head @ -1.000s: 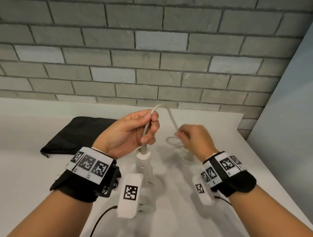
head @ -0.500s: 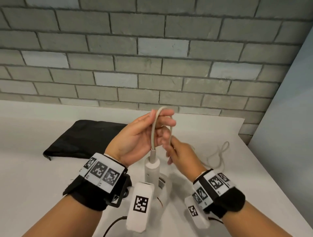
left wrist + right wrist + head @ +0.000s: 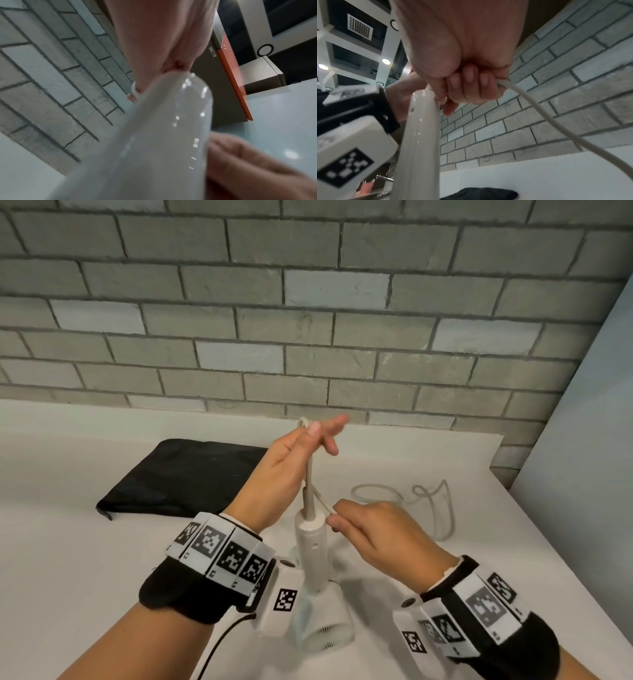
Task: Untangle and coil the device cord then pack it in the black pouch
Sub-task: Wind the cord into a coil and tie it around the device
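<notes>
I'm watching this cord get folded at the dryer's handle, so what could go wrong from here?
1. The left hand holds the cord loop with fingers partly spread; the fold could slip free.
2. The loose cord on the table looks knotted; the right hand pulling may tighten it.
3. The hair dryer stands upright; tugging may tip it.

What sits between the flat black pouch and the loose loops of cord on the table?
In the head view, the left hand and the white device's upright handle stand between black fabric pouch and pale cord loops.

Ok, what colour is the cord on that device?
Off-white, much like the device itself. The cord shows best in the right wrist view.
</notes>
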